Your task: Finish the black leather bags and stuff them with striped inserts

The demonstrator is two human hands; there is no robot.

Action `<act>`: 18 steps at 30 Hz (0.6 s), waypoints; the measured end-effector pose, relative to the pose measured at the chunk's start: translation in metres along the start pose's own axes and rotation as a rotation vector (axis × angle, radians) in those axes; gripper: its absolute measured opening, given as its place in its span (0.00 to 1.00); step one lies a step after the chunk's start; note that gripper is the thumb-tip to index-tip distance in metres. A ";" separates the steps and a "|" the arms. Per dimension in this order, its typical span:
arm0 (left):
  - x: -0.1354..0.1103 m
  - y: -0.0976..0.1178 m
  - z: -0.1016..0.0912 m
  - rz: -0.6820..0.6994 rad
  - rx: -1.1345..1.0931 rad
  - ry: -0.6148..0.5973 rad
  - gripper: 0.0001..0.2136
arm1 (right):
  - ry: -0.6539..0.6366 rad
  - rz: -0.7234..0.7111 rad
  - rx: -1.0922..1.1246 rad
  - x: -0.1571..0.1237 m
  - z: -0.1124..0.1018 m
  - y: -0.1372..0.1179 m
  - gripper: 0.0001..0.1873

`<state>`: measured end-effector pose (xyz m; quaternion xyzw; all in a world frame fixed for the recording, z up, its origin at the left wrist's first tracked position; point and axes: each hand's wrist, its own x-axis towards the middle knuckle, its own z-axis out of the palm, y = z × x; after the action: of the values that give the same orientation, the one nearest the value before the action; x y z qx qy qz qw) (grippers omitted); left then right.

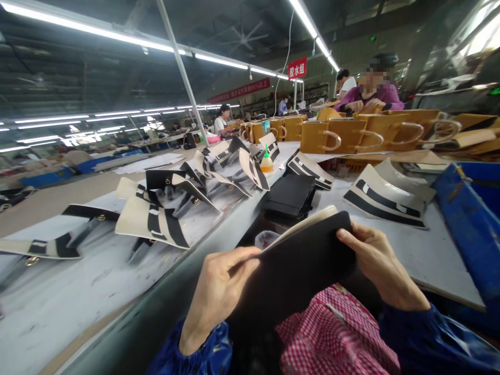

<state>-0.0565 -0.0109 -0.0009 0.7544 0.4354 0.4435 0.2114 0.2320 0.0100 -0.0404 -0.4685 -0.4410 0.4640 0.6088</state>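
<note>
A black flat panel [300,265] with a cream layer [308,224] along its far edge is held up in front of me, above my lap. My left hand [224,281] pinches its left edge between thumb and fingers. At the upper right corner, my right hand [375,255] grips the panel with the thumb on the near black face. Just beyond it lies a stack of black panels [291,192]. A clear plastic container [267,238] is partly hidden behind the held panel.
Several cream and black pieces [152,221] with gold fittings are spread on the left table. More cream pieces [385,195] lie at right beside a blue bin [466,219]. A green-tipped glue bottle [266,161] stands ahead. Brown bags [347,135] line the back, where a person [371,96] works.
</note>
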 end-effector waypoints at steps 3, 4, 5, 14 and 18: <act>0.002 0.004 0.000 0.014 -0.062 -0.024 0.09 | 0.063 0.068 0.053 -0.003 0.006 -0.012 0.16; 0.002 0.004 0.000 0.015 -0.073 -0.031 0.10 | 0.087 0.082 0.057 -0.004 0.008 -0.015 0.15; 0.003 0.004 0.000 0.012 -0.082 -0.036 0.10 | 0.112 0.095 0.056 -0.005 0.009 -0.017 0.15; 0.005 -0.009 0.010 0.005 0.014 0.021 0.10 | 0.189 0.052 -0.063 -0.020 0.012 -0.026 0.13; 0.008 -0.006 0.028 0.100 0.106 0.057 0.11 | 0.187 0.075 -0.066 -0.023 0.015 -0.029 0.13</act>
<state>-0.0336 0.0008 -0.0164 0.7724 0.4257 0.4511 0.1363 0.2175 -0.0142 -0.0116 -0.5457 -0.3797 0.4259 0.6137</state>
